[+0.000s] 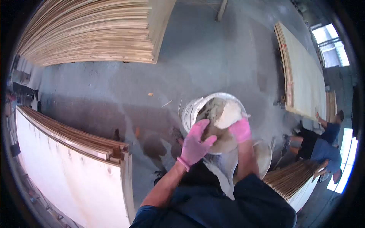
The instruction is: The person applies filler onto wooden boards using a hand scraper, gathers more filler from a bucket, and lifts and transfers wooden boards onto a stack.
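Observation:
A white bucket (186,114) stands on the floor just ahead of me, with greyish-brown material inside. My left hand (197,142), in a pink glove, is over the bucket's near left side, its thumb and fingers apart and nothing between them. My right hand (240,130), also gloved in pink, is closed on a pale, whitish lump (228,115) above the bucket's opening. What the lump is made of is hard to tell. Another container (263,157) sits by my right forearm, partly covered by it.
Plywood stacks lie at the upper left (95,34), lower left (72,163), upper right (306,74) and lower right (294,176). Two people (327,152) are beside the right-hand stacks. Small scraps (151,94) lie on the grey floor.

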`<action>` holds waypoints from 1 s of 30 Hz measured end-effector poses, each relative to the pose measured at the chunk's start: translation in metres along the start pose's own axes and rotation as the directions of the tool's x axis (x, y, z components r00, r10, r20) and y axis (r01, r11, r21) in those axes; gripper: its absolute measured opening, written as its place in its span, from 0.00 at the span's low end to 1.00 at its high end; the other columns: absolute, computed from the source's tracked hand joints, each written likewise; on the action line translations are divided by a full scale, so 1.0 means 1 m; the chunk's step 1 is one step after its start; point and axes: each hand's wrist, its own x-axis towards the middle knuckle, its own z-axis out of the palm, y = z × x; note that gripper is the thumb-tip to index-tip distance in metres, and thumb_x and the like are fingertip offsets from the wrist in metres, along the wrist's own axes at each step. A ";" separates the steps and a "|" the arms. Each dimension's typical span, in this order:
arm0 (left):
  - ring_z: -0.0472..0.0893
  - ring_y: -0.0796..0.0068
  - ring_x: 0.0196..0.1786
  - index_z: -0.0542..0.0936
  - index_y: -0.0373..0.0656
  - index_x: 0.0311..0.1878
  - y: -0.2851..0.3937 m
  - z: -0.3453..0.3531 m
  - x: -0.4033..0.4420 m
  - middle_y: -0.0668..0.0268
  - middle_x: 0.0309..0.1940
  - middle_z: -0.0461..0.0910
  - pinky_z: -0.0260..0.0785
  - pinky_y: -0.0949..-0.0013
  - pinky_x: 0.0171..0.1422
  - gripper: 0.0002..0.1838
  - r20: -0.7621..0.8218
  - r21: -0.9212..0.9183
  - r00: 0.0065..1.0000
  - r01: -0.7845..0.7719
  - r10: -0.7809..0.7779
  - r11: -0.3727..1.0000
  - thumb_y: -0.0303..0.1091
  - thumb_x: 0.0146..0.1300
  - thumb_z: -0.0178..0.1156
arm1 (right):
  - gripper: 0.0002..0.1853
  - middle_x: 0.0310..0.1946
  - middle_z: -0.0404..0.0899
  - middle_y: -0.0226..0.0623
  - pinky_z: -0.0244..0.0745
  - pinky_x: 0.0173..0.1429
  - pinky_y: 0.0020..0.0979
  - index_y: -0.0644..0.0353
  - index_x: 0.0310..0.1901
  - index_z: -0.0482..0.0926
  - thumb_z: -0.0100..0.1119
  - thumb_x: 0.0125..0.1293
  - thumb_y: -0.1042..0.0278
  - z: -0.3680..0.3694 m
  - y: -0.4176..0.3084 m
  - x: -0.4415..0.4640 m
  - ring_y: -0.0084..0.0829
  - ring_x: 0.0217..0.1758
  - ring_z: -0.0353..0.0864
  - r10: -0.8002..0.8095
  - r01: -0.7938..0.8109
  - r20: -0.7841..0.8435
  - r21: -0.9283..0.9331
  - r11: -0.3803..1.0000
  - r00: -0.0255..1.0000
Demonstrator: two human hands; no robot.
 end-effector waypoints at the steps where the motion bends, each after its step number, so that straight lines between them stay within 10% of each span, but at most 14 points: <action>1: 0.76 0.60 0.63 0.76 0.42 0.62 -0.003 0.010 0.019 0.52 0.60 0.75 0.70 0.62 0.65 0.27 -0.026 0.039 0.998 -0.055 0.056 0.998 0.31 0.59 0.68 | 0.30 0.70 0.69 0.40 0.56 0.79 0.41 0.60 0.72 0.62 0.49 0.73 0.56 -0.018 0.013 0.008 0.36 0.74 0.65 0.029 -0.043 -0.062 -0.222 0.974 0.998; 6: 0.71 0.48 0.66 0.80 0.48 0.57 -0.060 0.051 0.043 0.54 0.64 0.72 0.69 0.52 0.66 0.20 0.086 0.646 0.987 -0.160 0.138 0.747 0.38 0.61 0.64 | 0.33 0.68 0.70 0.44 0.60 0.77 0.42 0.63 0.72 0.62 0.56 0.69 0.59 -0.068 0.053 -0.020 0.41 0.72 0.68 0.079 -0.173 -0.170 -0.655 0.735 0.982; 8: 0.67 0.47 0.69 0.81 0.51 0.56 -0.123 0.071 0.044 0.58 0.66 0.71 0.62 0.47 0.72 0.17 0.042 0.818 0.987 -0.125 0.158 0.561 0.41 0.64 0.60 | 0.32 0.66 0.72 0.45 0.64 0.75 0.43 0.64 0.71 0.63 0.57 0.69 0.60 -0.042 0.026 -0.018 0.42 0.70 0.72 0.121 -0.137 -0.087 -0.202 0.970 0.989; 10: 0.66 0.47 0.70 0.82 0.49 0.53 -0.164 0.088 0.030 0.61 0.65 0.72 0.58 0.46 0.75 0.15 -0.024 0.832 0.984 -0.077 0.175 0.549 0.41 0.65 0.58 | 0.30 0.65 0.73 0.47 0.68 0.73 0.44 0.65 0.69 0.65 0.57 0.69 0.60 0.029 -0.047 -0.016 0.43 0.67 0.75 0.175 -0.113 -0.039 0.625 0.772 0.984; 12: 0.66 0.49 0.71 0.81 0.49 0.52 -0.132 0.060 0.020 0.62 0.65 0.72 0.56 0.45 0.76 0.14 0.147 0.832 0.981 -0.190 0.123 0.522 0.36 0.64 0.58 | 0.25 0.59 0.78 0.44 0.79 0.57 0.41 0.66 0.63 0.72 0.61 0.66 0.67 0.017 -0.056 -0.024 0.40 0.54 0.82 0.070 -0.103 -0.216 -0.145 0.984 0.974; 13: 0.65 0.51 0.72 0.81 0.49 0.52 -0.115 0.040 0.013 0.63 0.65 0.73 0.56 0.44 0.76 0.14 0.230 0.811 0.969 -0.240 0.087 0.533 0.34 0.62 0.58 | 0.24 0.56 0.79 0.43 0.80 0.53 0.39 0.67 0.61 0.74 0.62 0.65 0.69 0.014 -0.057 -0.022 0.38 0.50 0.82 -0.057 -0.014 -0.087 -0.657 0.754 0.995; 14: 0.65 0.52 0.73 0.81 0.50 0.51 -0.103 0.023 0.001 0.64 0.64 0.73 0.57 0.43 0.75 0.14 0.300 0.792 0.953 -0.276 0.047 0.544 0.32 0.61 0.59 | 0.23 0.52 0.81 0.41 0.79 0.50 0.37 0.67 0.59 0.75 0.63 0.63 0.71 0.019 -0.052 -0.023 0.35 0.46 0.83 -0.063 0.022 -0.031 -0.719 0.695 0.998; 16: 0.69 0.58 0.71 0.79 0.45 0.58 -0.069 -0.007 -0.032 0.61 0.62 0.75 0.61 0.51 0.74 0.20 -0.001 0.512 0.989 -0.128 0.150 0.850 0.25 0.62 0.57 | 0.20 0.45 0.83 0.37 0.78 0.45 0.33 0.67 0.55 0.78 0.65 0.60 0.74 0.074 -0.061 -0.019 0.30 0.40 0.82 0.014 -0.021 -0.018 -0.477 0.879 1.000; 18: 0.72 0.63 0.67 0.74 0.36 0.62 -0.029 -0.040 -0.069 0.58 0.60 0.76 0.63 0.58 0.71 0.19 -0.248 -0.164 0.958 0.103 -0.143 0.981 0.31 0.70 0.53 | 0.18 0.39 0.84 0.35 0.77 0.43 0.30 0.68 0.52 0.80 0.66 0.59 0.76 0.163 -0.074 -0.013 0.26 0.37 0.81 0.165 -0.143 0.107 -0.188 0.972 0.980; 22: 0.77 0.64 0.61 0.71 0.32 0.64 0.049 -0.129 -0.186 0.55 0.57 0.78 0.67 0.60 0.69 0.26 -0.361 -0.931 0.926 -0.352 -0.114 0.096 0.46 0.78 0.44 | 0.11 0.37 0.85 0.36 0.77 0.43 0.26 0.69 0.45 0.84 0.65 0.61 0.77 0.317 -0.043 -0.035 0.23 0.39 0.82 0.265 -0.040 0.540 -0.391 0.919 0.799; 24: 0.77 0.63 0.61 0.73 0.32 0.63 0.092 -0.166 -0.289 0.53 0.58 0.78 0.67 0.60 0.69 0.31 -0.557 -0.806 0.814 -0.481 -0.165 0.345 0.53 0.79 0.37 | 0.10 0.38 0.86 0.37 0.77 0.43 0.26 0.70 0.44 0.84 0.64 0.62 0.77 0.415 -0.019 -0.076 0.22 0.41 0.82 0.322 0.062 0.730 -0.444 0.894 0.602; 26: 0.78 0.61 0.60 0.77 0.33 0.58 0.100 -0.183 -0.410 0.52 0.54 0.80 0.68 0.57 0.68 0.27 -0.817 -0.205 0.538 -0.608 0.208 0.767 0.49 0.78 0.43 | 0.12 0.41 0.86 0.34 0.78 0.47 0.27 0.70 0.47 0.84 0.64 0.63 0.75 0.489 0.015 -0.130 0.24 0.43 0.83 0.484 0.068 0.793 -0.543 0.837 0.370; 29: 0.79 0.58 0.59 0.79 0.38 0.57 0.134 -0.169 -0.599 0.55 0.53 0.81 0.67 0.56 0.69 0.22 -0.871 0.329 0.317 -0.192 0.375 0.925 0.45 0.72 0.53 | 0.12 0.43 0.86 0.33 0.79 0.48 0.28 0.68 0.47 0.82 0.65 0.63 0.73 0.605 0.077 -0.272 0.24 0.44 0.84 0.396 0.431 0.916 -0.334 0.838 -0.059; 30: 0.79 0.58 0.60 0.79 0.40 0.58 0.134 -0.163 -0.652 0.56 0.54 0.81 0.66 0.55 0.69 0.22 -0.855 0.489 0.235 0.063 0.463 0.870 0.46 0.70 0.56 | 0.12 0.42 0.86 0.33 0.78 0.50 0.31 0.65 0.46 0.83 0.65 0.64 0.69 0.636 0.094 -0.319 0.25 0.45 0.84 0.462 0.281 0.875 -0.411 0.867 -0.146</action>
